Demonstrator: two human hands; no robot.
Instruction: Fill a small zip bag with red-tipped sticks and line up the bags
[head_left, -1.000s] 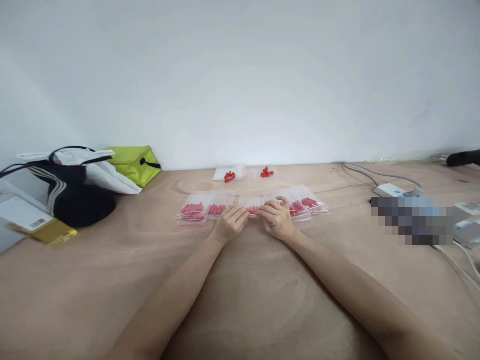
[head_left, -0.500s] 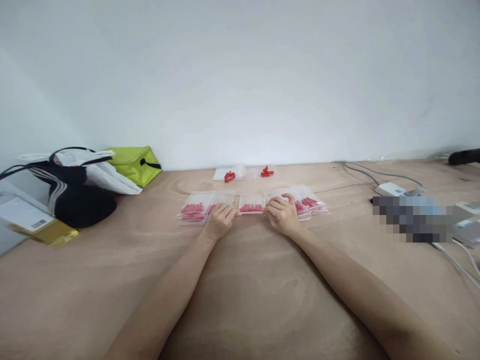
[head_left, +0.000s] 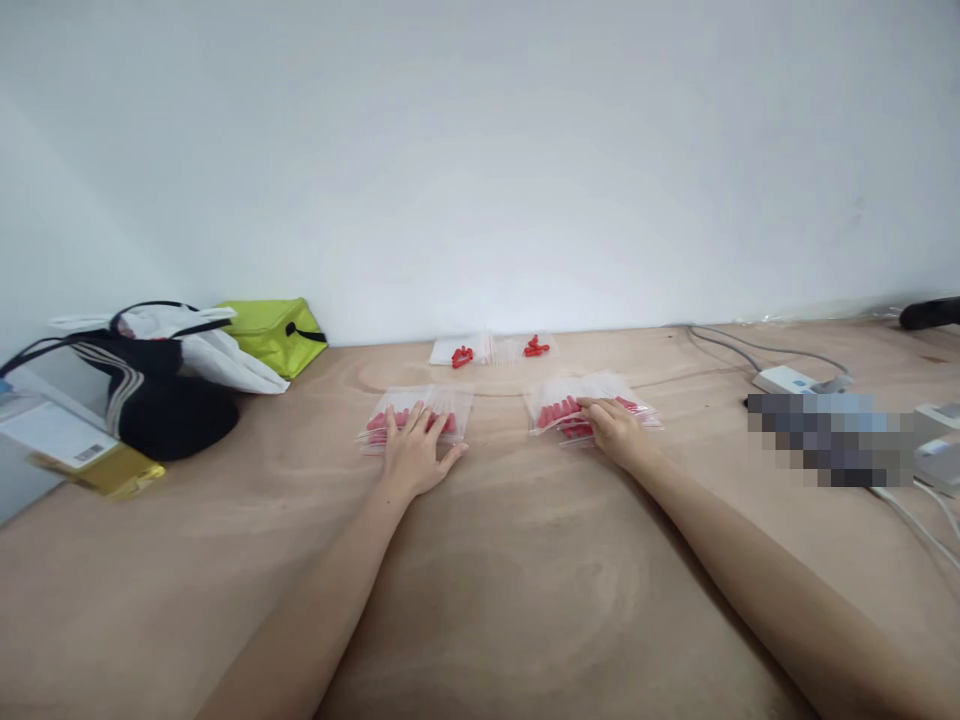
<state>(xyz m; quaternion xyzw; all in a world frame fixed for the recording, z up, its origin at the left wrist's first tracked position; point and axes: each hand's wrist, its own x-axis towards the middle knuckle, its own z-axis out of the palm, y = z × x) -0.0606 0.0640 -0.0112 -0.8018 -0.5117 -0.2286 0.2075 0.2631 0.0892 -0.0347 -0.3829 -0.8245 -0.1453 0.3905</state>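
Note:
Two piles of clear zip bags with red, capsule-shaped pieces inside lie on the wooden table. On the left pile [head_left: 379, 408], my left hand [head_left: 415, 450] rests palm down with its fingers spread, holding nothing. My right hand [head_left: 616, 432] is at the right pile [head_left: 592, 385], its bent fingers closed on the right edge of the uppermost zip bag [head_left: 553, 413]. The thumb of that hand is hidden. Farther back, two small groups of loose red pieces, one left [head_left: 463, 356] and one right [head_left: 536, 346], lie on or beside flat clear bags [head_left: 495, 348].
At the left stand a yellow-green bag [head_left: 274, 335], a black cap [head_left: 176, 405], a white bag [head_left: 232, 365] and a yellow package with a label [head_left: 97, 465]. To the right are a power strip [head_left: 784, 380], cables [head_left: 735, 345] and a blurred-out item [head_left: 825, 440].
The bag held between both hands in the middle is now on the right pile. My left hand has moved left and spread over its pile; my right hand has shifted right.

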